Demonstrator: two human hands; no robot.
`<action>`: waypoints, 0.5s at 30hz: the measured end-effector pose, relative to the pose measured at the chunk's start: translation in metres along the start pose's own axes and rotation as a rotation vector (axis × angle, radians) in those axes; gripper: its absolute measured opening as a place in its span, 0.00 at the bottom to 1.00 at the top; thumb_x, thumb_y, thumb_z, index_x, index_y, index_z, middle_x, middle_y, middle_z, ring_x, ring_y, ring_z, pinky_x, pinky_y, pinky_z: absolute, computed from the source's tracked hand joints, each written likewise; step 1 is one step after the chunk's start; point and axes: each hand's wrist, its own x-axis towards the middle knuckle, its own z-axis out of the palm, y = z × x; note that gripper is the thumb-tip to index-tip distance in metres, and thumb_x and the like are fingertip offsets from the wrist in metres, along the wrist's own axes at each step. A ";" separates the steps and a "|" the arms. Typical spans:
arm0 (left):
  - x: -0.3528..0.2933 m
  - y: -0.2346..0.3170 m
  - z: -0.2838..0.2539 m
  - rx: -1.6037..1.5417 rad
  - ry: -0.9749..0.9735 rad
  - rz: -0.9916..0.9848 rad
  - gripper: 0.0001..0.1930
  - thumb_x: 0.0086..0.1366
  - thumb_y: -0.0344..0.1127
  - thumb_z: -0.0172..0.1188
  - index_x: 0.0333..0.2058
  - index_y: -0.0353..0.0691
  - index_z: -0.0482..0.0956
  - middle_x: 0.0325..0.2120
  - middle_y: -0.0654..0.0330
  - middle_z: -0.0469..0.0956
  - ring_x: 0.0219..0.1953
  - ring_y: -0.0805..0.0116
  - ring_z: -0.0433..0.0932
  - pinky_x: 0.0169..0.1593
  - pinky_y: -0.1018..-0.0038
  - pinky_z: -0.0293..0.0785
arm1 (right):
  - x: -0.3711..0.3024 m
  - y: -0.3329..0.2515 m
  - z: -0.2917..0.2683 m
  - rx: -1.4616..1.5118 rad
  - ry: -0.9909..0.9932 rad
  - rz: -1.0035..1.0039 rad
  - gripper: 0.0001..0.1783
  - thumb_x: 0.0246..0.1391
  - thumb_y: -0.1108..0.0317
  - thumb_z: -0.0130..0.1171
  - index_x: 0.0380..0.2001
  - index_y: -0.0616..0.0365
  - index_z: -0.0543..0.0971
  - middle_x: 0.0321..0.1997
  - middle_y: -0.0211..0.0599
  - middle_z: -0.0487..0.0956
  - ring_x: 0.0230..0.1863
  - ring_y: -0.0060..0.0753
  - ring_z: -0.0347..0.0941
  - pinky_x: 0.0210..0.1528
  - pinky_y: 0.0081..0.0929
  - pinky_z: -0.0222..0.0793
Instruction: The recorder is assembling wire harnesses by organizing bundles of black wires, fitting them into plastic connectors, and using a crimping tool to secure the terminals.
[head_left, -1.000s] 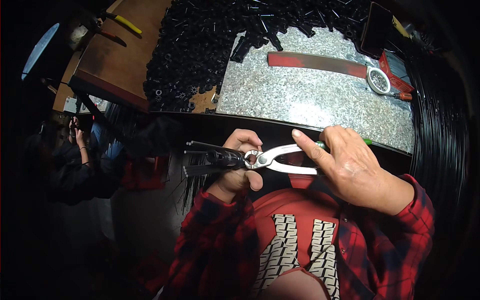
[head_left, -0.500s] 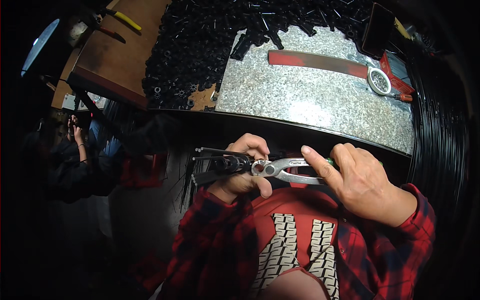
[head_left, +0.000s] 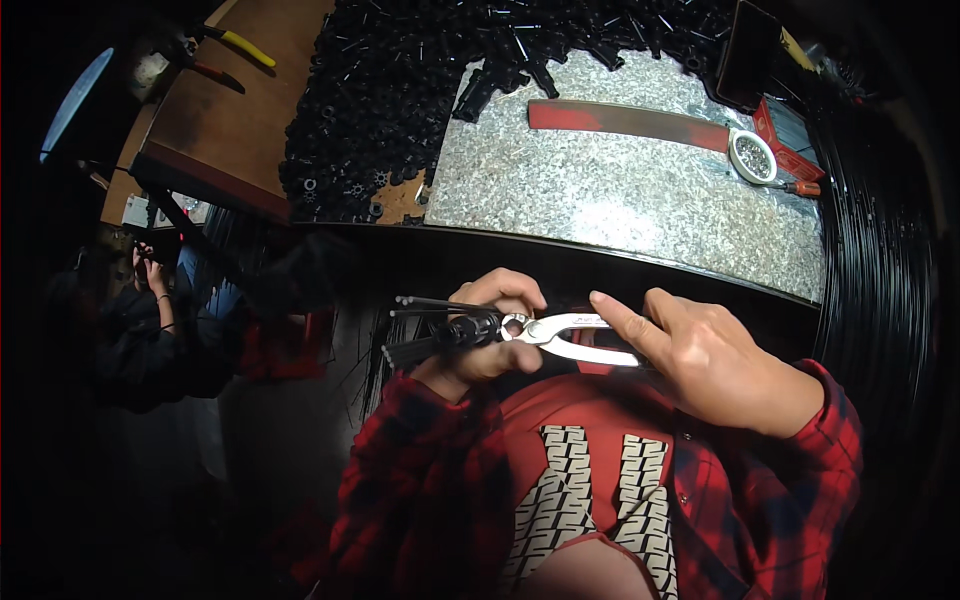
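Observation:
My left hand (head_left: pixel 478 368) is closed around a black hub-like part (head_left: pixel 470 330) with several thin black rods sticking out to the left, like a piece of an umbrella frame. Its thumb lies just below the jaws of silver end-cutting pincers (head_left: pixel 592 353). The pincers' head is up against the right end of the black part; exactly what sits between the jaws I cannot make out. My right hand (head_left: pixel 705 355) grips the pincers by the far end of their handles, with the index finger stretched along the upper one. The handles stand spread apart.
Ahead is a speckled worktop (head_left: pixel 560 190) bearing a long red-brown strip (head_left: pixel 630 122), a white bowl of small metal bits (head_left: pixel 752 158) and an orange-handled screwdriver (head_left: pixel 803 188). Black parts (head_left: pixel 380 110) heap behind. Long black rods (head_left: pixel 870 250) hang right. Another person's hands (head_left: pixel 150 272) show at left.
The pincers have turned slightly and shifted a little left. My left thumb has come up closer to their jaws. My right hand has moved slightly left with the handles.

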 end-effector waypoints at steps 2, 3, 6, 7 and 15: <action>0.001 -0.016 -0.001 -0.129 0.033 0.012 0.49 0.37 0.74 0.66 0.42 0.31 0.67 0.16 0.70 0.67 0.19 0.83 0.66 0.24 0.84 0.62 | 0.003 0.008 0.001 0.345 -0.006 0.029 0.40 0.46 0.69 0.65 0.63 0.58 0.62 0.28 0.42 0.68 0.25 0.40 0.69 0.28 0.34 0.67; 0.001 -0.015 -0.001 -0.219 0.058 -0.024 0.51 0.36 0.77 0.61 0.43 0.31 0.66 0.14 0.71 0.65 0.17 0.83 0.64 0.23 0.84 0.61 | 0.006 0.012 0.001 0.419 -0.073 0.079 0.41 0.46 0.66 0.67 0.63 0.57 0.62 0.28 0.44 0.68 0.26 0.43 0.70 0.31 0.36 0.67; 0.010 -0.014 -0.010 -0.305 0.137 0.080 0.54 0.39 0.85 0.38 0.44 0.34 0.63 0.08 0.72 0.57 0.09 0.81 0.53 0.17 0.82 0.53 | -0.001 0.034 0.027 0.327 0.135 0.106 0.41 0.45 0.63 0.68 0.63 0.58 0.62 0.32 0.48 0.72 0.32 0.50 0.72 0.34 0.39 0.68; 0.010 -0.009 -0.017 -0.352 0.217 0.079 0.54 0.39 0.86 0.34 0.43 0.35 0.64 0.08 0.72 0.56 0.08 0.81 0.52 0.16 0.81 0.52 | -0.001 0.036 0.025 0.233 0.089 0.221 0.42 0.44 0.61 0.68 0.62 0.58 0.62 0.34 0.51 0.73 0.34 0.53 0.72 0.36 0.40 0.68; 0.013 0.014 -0.057 -0.743 0.502 0.110 0.49 0.45 0.86 0.28 0.38 0.41 0.69 0.07 0.73 0.52 0.08 0.79 0.49 0.17 0.80 0.49 | -0.009 0.038 0.061 -0.190 0.468 0.210 0.33 0.37 0.68 0.69 0.51 0.59 0.72 0.48 0.52 0.70 0.47 0.53 0.69 0.46 0.42 0.66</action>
